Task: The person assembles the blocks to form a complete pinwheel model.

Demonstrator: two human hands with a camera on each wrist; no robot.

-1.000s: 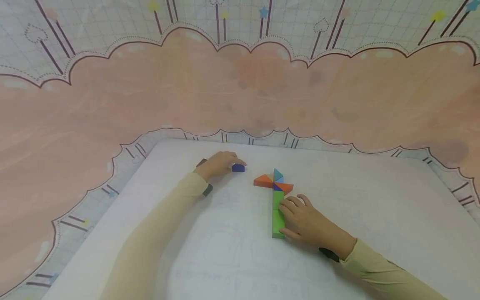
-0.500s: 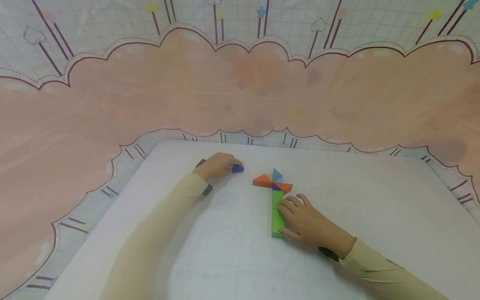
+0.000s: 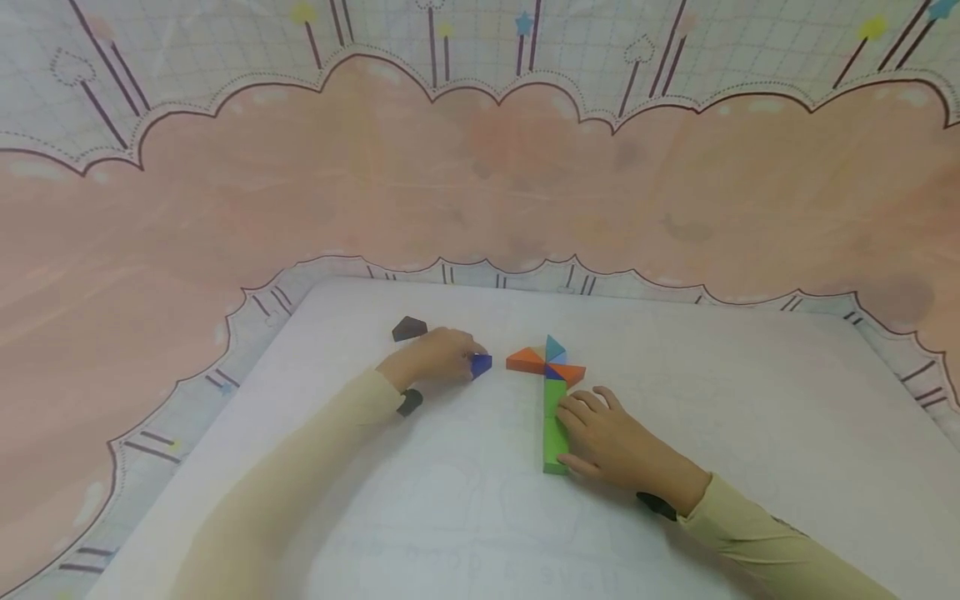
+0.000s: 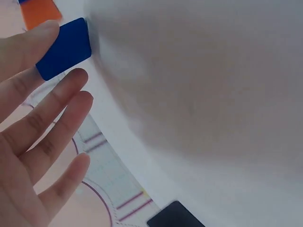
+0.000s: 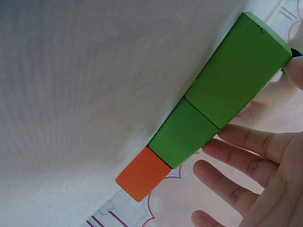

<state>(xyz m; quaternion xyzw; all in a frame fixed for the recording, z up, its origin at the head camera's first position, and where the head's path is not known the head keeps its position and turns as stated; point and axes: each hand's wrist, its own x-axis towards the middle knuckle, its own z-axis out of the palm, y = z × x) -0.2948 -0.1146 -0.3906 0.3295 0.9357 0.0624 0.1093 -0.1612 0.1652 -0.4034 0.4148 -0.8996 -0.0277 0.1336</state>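
My left hand (image 3: 437,354) pinches a blue block (image 4: 68,49) between thumb and forefinger, its other fingers spread. The block is close to the white table, left of a pinwheel of coloured blocks; contact with the table cannot be told. My right hand (image 3: 611,442) rests along the right side of two green blocks (image 3: 555,433) laid end to end. In the right wrist view, its fingertips touch the green side near the seam. The pinwheel has orange triangles (image 3: 527,362), a teal triangle (image 3: 555,348) and a small dark blue triangle (image 3: 553,372) above the green blocks.
A dark, angular block (image 3: 409,328) lies on the white table (image 3: 750,400) behind my left wrist. A dark wrist camera (image 3: 409,402) shows beneath the left wrist. Patterned cloth (image 3: 480,183) rises beyond the table's far edge.
My left hand has drawn the blue block toward me and turned it, uncovering more of the dark block behind. The right hand and the green blocks have stayed in place.
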